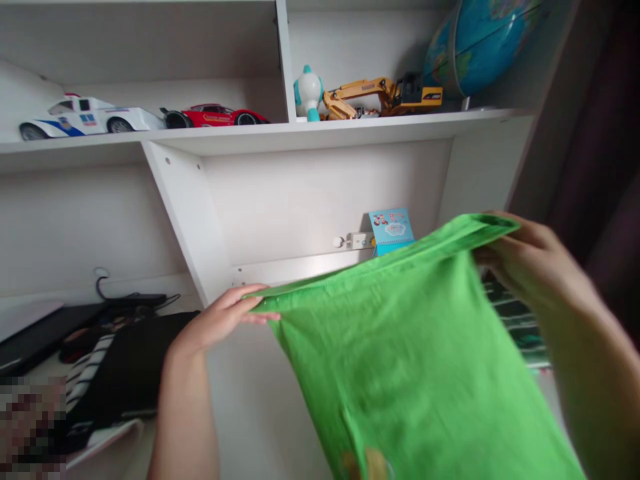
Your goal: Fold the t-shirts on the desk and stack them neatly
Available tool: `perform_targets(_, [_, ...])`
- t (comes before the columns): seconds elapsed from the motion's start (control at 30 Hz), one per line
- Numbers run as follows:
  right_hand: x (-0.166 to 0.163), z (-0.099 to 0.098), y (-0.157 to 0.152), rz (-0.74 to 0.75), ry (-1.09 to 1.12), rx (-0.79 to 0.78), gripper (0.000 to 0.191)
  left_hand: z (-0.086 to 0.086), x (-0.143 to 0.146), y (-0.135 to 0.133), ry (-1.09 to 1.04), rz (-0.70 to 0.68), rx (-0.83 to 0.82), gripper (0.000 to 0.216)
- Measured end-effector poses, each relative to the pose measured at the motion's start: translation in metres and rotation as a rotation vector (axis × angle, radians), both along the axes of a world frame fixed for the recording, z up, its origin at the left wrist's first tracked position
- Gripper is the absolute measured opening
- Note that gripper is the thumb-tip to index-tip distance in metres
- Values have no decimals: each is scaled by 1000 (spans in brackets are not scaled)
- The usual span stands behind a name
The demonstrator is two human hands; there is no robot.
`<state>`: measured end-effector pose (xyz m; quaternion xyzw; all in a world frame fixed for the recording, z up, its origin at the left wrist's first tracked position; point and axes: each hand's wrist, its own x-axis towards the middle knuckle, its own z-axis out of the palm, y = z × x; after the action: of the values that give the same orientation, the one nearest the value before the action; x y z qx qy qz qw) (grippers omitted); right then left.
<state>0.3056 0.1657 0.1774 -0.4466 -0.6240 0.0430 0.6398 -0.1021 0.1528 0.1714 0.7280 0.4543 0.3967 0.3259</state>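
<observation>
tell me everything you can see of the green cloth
The green cloth is bright green and looks like thin, soft fabric, lightly creased, with a band-like upper edge and a tan patch low down. The left hand and right hand grip its upper corners, drawing that edge fairly taut; it slopes up toward the right hand. The rest hangs below, in front of the white shelving, and runs out of the picture at the bottom, so its full shape cannot be told.
</observation>
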Motion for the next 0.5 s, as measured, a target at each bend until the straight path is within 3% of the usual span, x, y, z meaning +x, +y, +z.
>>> perform_targets(0.1, [-22, 3, 17, -62, 11, 33, 10, -2, 15, 24, 47, 324, 430, 37])
perform_targets(0.17, [-36, 3, 19, -139, 2, 209, 8, 3, 21, 22, 29, 416, 678, 41])
perform_targets(0.23, [-44, -1, 15, -121, 3, 325, 13, 9, 19, 11, 19, 447, 796, 47])
perform_targets(0.33, [-37, -23, 14, -16, -93, 202, 18, 15, 0, -6, 144, 379, 677, 48])
perform_targets(0.5, [-6, -89, 27, 83, -372, -269, 36, 4, -27, -3, 634, 114, 93, 39])
